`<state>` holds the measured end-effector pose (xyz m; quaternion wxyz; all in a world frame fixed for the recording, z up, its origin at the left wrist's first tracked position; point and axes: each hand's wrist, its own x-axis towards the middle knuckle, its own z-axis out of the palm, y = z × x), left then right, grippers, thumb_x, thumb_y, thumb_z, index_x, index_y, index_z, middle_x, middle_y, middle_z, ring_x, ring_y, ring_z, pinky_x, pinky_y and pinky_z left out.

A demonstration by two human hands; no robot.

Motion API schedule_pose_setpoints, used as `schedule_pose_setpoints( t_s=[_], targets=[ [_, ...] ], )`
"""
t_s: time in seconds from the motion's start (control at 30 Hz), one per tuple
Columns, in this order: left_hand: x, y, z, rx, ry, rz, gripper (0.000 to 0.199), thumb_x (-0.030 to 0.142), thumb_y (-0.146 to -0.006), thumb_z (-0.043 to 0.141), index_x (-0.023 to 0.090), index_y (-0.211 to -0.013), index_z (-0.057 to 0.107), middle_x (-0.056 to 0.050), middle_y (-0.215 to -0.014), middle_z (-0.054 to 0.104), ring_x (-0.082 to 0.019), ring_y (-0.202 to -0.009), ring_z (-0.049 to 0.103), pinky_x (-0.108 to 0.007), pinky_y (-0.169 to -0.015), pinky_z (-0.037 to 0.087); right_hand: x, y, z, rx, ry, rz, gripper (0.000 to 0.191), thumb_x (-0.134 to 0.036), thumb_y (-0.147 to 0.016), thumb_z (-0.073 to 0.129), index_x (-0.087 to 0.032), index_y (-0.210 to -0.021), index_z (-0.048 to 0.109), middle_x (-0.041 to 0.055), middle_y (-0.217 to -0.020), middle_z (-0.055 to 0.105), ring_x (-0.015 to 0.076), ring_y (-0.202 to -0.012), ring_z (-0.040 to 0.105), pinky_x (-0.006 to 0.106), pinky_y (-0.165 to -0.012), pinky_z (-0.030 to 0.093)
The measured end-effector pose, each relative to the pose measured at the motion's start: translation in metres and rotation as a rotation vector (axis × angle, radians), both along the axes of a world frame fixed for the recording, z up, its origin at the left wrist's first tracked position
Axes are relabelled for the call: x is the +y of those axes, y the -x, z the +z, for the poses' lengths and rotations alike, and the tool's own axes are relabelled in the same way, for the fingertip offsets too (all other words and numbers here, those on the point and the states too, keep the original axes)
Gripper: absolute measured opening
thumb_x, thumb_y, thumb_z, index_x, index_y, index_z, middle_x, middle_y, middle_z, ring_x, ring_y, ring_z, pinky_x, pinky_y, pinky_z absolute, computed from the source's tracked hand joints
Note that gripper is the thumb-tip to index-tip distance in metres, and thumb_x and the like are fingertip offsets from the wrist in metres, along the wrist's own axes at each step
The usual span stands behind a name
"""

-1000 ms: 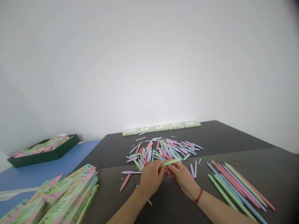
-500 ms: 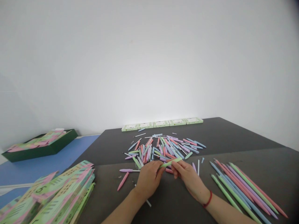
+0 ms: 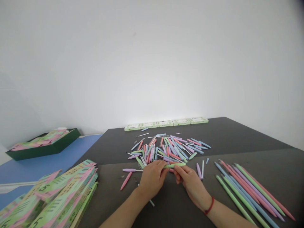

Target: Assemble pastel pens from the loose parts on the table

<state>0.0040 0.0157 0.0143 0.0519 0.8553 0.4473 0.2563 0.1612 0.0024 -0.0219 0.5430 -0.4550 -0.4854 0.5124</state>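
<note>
A light green pen piece [image 3: 175, 165] lies level between my two hands over the black table. My left hand [image 3: 153, 178] is closed on its left end. The fingers of my right hand [image 3: 187, 179], which has a red cord at the wrist, pinch it from below near its right part. Behind the hands spreads a heap of pink, blue, purple and green pen parts [image 3: 166, 148] with white refills. To the right, a row of long pens [image 3: 251, 190] lies slanted on the table.
Several flat pale green boxes [image 3: 165, 123] line the back edge of the black table [image 3: 237, 136]. Stacked printed packages [image 3: 59, 196] sit at the front left. A dark green box [image 3: 45, 150] of pink and green packages stands on a blue surface [image 3: 73, 151].
The green pen piece has turned from a slant to nearly level. My right hand has dropped slightly against it. The whole view has shifted a little.
</note>
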Motion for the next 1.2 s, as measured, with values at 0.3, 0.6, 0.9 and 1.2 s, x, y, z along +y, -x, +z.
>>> schedule_pose_setpoints(
  t_s=[0.3,0.6,0.9,1.2],
  targets=[
    [0.005,0.001,-0.009,-0.003,-0.032,-0.023,0.014,0.026,-0.092,0.045,0.021,-0.096,0.058,-0.003,-0.094,0.068,-0.019,-0.086,0.061,-0.029,-0.075,0.045,0.003,0.002,-0.003,-0.098,0.006,-0.003,0.034,-0.047,-0.081,0.054,-0.018,-0.062,0.055,-0.0046,-0.051,0.047,0.0106,-0.044,0.043,0.024,-0.046,0.034],
    [0.005,0.002,-0.009,0.030,-0.062,-0.004,0.017,0.031,-0.094,0.043,0.021,-0.097,0.056,-0.002,-0.089,0.067,-0.019,-0.084,0.062,-0.029,-0.073,0.045,0.004,0.005,0.001,-0.124,-0.039,-0.018,0.032,-0.043,-0.080,0.054,-0.019,-0.059,0.053,-0.0056,-0.047,0.045,0.0100,-0.042,0.042,0.023,-0.044,0.034],
    [0.010,0.009,-0.006,0.095,-0.101,-0.076,0.017,0.029,-0.094,0.041,0.021,-0.092,0.056,-0.004,-0.085,0.065,-0.020,-0.078,0.061,-0.029,-0.068,0.042,0.010,-0.002,0.005,-0.223,-0.106,-0.002,0.027,-0.035,-0.079,0.054,-0.019,-0.101,0.055,-0.0051,-0.059,0.053,0.0118,-0.045,0.047,0.023,-0.041,0.038],
    [0.013,0.013,-0.007,0.116,-0.136,-0.079,0.014,0.031,-0.093,0.045,0.021,-0.090,0.055,-0.003,-0.084,0.065,-0.018,-0.078,0.060,-0.028,-0.069,0.044,0.011,-0.017,0.014,-0.421,-0.181,0.070,0.018,-0.030,-0.083,0.052,-0.021,-0.068,0.053,-0.0039,-0.054,0.052,0.0128,-0.045,0.047,0.024,-0.045,0.036]
  ],
)
